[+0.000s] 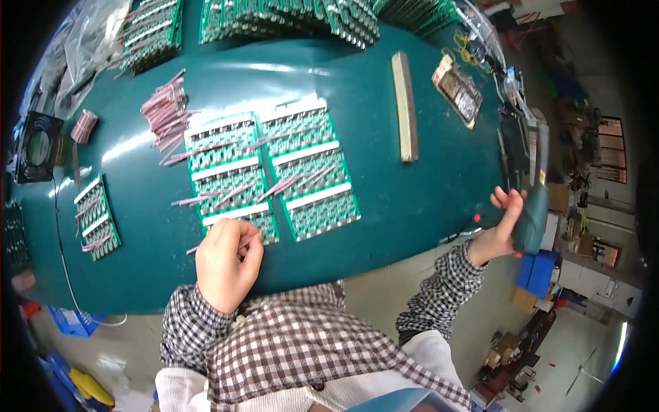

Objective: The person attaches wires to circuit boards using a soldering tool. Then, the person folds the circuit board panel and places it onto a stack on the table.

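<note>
My left hand (230, 264) is closed in a pinch over the lower end of the left green circuit board panel (230, 185). Pink wires (193, 250) jut out to the left from under its fingers. A second panel (322, 213) lies beside the first, and both carry rows of small parts, white strips and loose pink wires. At the table's right edge my right hand (500, 230) is raised with its fingers apart. Small red parts show among and near those fingers; what they belong to is unclear.
A pile of pink wires (165, 113) lies left of the panels. Further left are a small panel (97, 218), a wire bundle (84, 126) and a black fan (40, 146). Stacked boards (274, 17) line the back. A wooden bar (405, 106) and a worn device (456, 90) lie right.
</note>
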A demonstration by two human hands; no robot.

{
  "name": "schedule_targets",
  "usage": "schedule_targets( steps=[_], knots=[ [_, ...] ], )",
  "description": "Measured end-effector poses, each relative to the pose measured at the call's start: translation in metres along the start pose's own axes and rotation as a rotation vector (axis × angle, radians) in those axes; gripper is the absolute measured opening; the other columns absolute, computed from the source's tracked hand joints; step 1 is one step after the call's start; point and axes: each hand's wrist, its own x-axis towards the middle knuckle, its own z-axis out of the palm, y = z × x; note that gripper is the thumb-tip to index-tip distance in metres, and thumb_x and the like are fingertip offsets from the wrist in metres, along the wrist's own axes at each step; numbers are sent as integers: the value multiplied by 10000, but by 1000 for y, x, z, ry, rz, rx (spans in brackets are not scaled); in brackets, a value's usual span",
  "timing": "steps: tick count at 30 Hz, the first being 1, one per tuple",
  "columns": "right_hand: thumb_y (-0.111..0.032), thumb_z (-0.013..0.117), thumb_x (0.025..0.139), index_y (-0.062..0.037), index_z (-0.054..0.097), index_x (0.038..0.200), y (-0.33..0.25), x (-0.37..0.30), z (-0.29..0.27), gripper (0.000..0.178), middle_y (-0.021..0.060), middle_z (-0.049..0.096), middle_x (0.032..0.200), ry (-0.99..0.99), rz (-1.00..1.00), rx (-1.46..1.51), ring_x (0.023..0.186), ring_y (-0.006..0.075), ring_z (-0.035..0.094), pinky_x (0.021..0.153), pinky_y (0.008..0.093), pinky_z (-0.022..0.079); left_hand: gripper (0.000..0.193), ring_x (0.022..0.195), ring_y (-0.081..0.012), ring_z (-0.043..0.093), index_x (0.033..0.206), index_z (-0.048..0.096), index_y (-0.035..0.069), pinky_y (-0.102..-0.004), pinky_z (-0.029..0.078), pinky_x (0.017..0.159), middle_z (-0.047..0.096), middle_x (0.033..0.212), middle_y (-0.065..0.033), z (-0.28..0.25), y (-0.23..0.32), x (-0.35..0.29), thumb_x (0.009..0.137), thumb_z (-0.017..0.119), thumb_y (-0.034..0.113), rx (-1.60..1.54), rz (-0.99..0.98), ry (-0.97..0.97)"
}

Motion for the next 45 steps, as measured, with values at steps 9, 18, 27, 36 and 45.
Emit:
schedule_targets(
  steps=[9, 18, 27, 36, 45],
  knots=[
    [-225, 528, 984, 23, 553, 1173, -54, -91, -44, 312, 109, 656, 988, -301, 612, 212, 799, 225, 696, 659, 317, 591, 126, 557, -160, 532, 813, 583, 26, -279, 444, 519, 550, 714, -60, 1, -7, -4, 747, 673, -32, -7, 39, 1],
    [-356, 529, 971, 12, 466, 1146, -71, -143, -52, 412, 94, 595, 904, -442, 1200, 695, 734, 232, 677, 552, 326, 604, 149, 573, -129, 554, 800, 567, 43, -254, 460, 520, 551, 725, -35, 11, -18, -7, 742, 683, -31, 10, 98, 61],
    [-373, 532, 966, 44, 458, 1127, -85, -157, -50, 452, 108, 570, 891, -479, 1281, 716, 714, 239, 668, 533, 331, 592, 160, 584, -139, 570, 795, 575, 56, -265, 466, 525, 577, 742, -26, 12, -19, -9, 729, 697, -24, 26, 57, 92],
    [-255, 670, 865, 97, 542, 1115, -124, -180, -55, 451, 160, 629, 957, -801, 936, 223, 785, 291, 691, 668, 362, 580, 144, 629, -150, 608, 813, 594, 67, -271, 493, 544, 598, 778, -33, 15, -17, -10, 737, 701, 9, 46, -32, 59],
    [-309, 698, 833, 83, 568, 1043, -137, -191, -43, 463, 154, 633, 887, -733, 910, 33, 724, 242, 664, 625, 325, 548, 126, 641, -158, 617, 816, 595, 71, -279, 496, 548, 595, 778, -35, 13, -15, -10, 749, 695, 33, 45, -51, 25]
  ],
)
